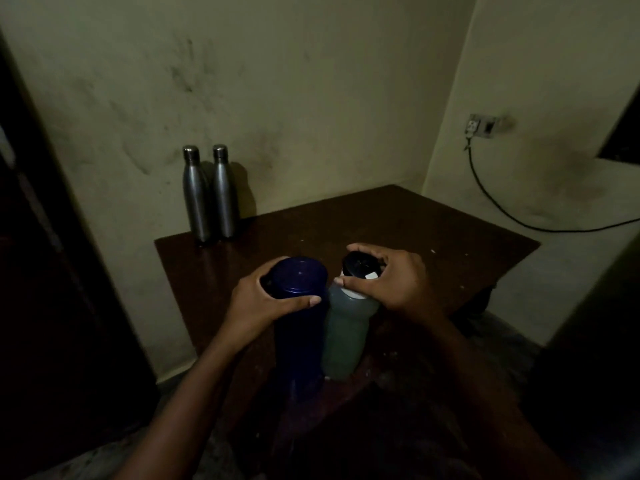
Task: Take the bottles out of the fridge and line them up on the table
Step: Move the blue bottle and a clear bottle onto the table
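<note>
My left hand [258,301] grips the top of a tall dark blue bottle [299,327]. Right beside it, my right hand [388,282] grips the black cap of a translucent grey-green bottle [346,337]. Both bottles are upright over the near part of the dark wooden table [398,223], side by side and touching; whether their bases rest on it I cannot tell. Two steel bottles [196,195] [225,192] stand next to each other at the table's far left corner against the wall.
The table sits in a corner between two pale walls. A socket [479,126] with a black cable [498,209] hangs on the right wall. A dark door or cabinet [52,289] stands at the left. The room is dim.
</note>
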A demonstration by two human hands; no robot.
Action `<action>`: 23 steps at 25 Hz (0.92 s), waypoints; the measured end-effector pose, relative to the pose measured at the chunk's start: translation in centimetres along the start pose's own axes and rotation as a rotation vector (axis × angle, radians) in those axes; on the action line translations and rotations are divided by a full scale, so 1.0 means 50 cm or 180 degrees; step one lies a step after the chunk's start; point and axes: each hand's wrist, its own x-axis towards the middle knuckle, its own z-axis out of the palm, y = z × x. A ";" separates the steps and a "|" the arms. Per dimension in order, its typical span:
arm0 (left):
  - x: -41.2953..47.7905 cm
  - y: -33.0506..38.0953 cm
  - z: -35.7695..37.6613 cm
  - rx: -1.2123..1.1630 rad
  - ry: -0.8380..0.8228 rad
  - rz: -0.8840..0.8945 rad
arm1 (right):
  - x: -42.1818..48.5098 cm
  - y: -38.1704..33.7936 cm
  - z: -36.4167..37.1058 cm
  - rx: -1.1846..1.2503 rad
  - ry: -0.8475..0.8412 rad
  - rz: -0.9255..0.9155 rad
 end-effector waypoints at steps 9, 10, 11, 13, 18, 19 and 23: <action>0.384 -0.131 0.020 0.0501 0.0828 -0.0214 | 0.454 0.140 0.155 0.0269 -0.0458 -0.0252; 0.438 -0.145 0.020 0.0529 0.1034 -0.0279 | 0.517 0.154 0.173 0.0323 -0.0559 -0.0324; 0.490 -0.160 0.020 0.0554 0.1211 -0.0340 | 0.579 0.167 0.192 0.0392 -0.0657 -0.0382; 0.571 -0.181 0.021 0.0575 0.1430 -0.0384 | 0.677 0.179 0.222 0.0519 -0.0804 -0.0451; 0.792 -0.249 0.021 0.0723 0.2146 -0.0603 | 0.935 0.208 0.332 0.0369 -0.0947 -0.0711; 0.831 -0.267 0.017 0.0719 0.2276 -0.0642 | 0.980 0.211 0.357 0.0332 -0.0979 -0.0783; 0.946 -0.330 -0.004 0.0655 0.2525 -0.0764 | 1.092 0.221 0.434 0.0283 -0.1011 -0.0856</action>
